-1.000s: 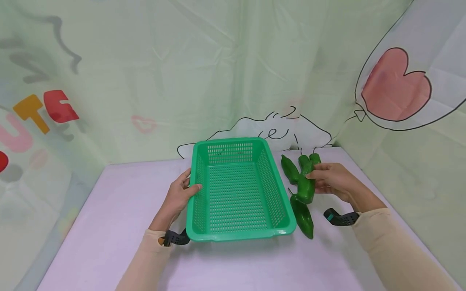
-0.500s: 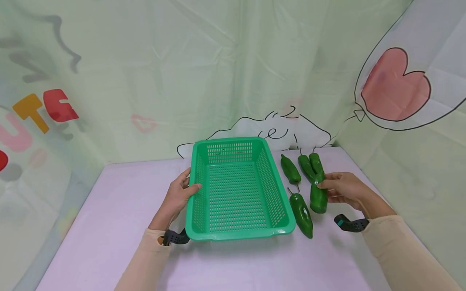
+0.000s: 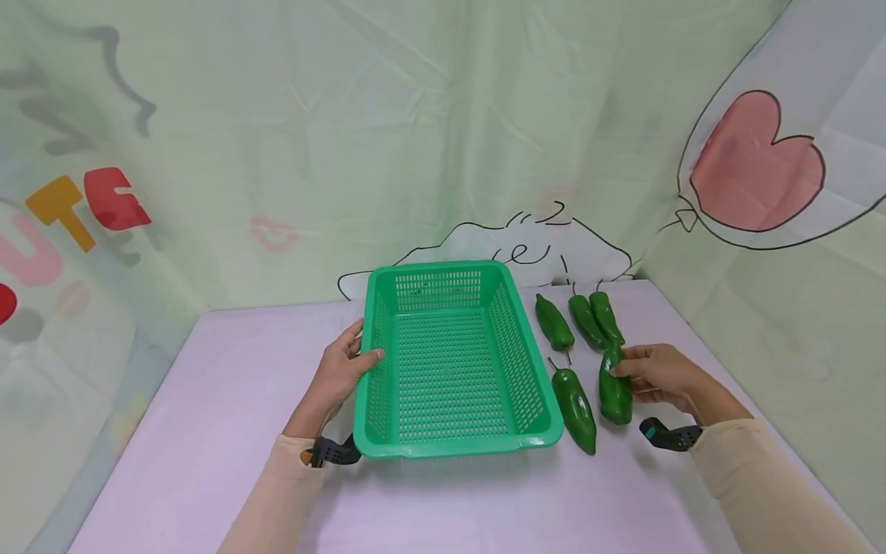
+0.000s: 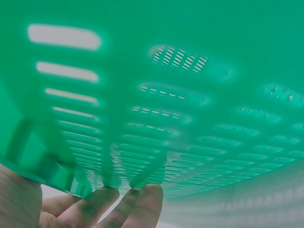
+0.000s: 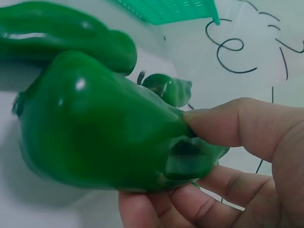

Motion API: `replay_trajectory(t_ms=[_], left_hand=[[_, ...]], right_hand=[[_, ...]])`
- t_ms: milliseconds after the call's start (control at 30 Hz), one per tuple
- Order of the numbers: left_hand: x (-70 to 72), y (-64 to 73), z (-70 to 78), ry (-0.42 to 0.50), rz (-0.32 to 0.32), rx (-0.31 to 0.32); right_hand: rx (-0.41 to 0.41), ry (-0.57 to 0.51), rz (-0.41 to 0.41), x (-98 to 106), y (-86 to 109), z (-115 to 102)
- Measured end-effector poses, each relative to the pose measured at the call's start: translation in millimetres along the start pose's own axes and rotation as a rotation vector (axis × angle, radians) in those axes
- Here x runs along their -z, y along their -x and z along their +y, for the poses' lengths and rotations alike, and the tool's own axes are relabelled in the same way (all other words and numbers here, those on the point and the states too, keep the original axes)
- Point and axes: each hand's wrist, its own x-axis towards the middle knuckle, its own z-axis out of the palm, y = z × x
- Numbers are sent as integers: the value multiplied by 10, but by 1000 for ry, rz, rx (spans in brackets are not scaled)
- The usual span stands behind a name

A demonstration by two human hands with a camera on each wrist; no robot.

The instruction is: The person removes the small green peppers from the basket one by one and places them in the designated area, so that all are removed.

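Note:
A green plastic basket (image 3: 450, 377) with slotted walls is tilted toward me, with nothing inside. My left hand (image 3: 339, 377) grips its left rim, thumb over the edge and fingers beneath; in the left wrist view the fingertips (image 4: 147, 199) touch the underside. At the right, my right hand (image 3: 657, 375) pinches a green pepper (image 3: 614, 392) between thumb and fingers, close over the table. The right wrist view shows this pepper (image 5: 104, 133) large, its narrow end in the fingers. Another green pepper (image 3: 574, 412) lies between it and the basket.
Behind the held pepper, more green peppers lie on the table: one near the basket's right wall (image 3: 554, 323), and two side by side (image 3: 588, 322) farther right. The white table (image 3: 228, 385) meets a printed curtain (image 3: 332, 154) at the back and sides.
My right hand has moved right and toward me with the pepper, away from the basket and down beside the front pepper. The left hand and basket have stayed in place.

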Motion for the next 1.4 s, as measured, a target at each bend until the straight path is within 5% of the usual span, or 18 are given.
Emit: replay_trajectory(t_ms=[833, 1400], left_hand=[[-4, 8, 10, 1, 4, 5], [-10, -66, 8, -66, -6, 9]], right_hand=[[-37, 57, -19, -73, -135, 199], [-34, 220, 132, -159, -33, 223]])
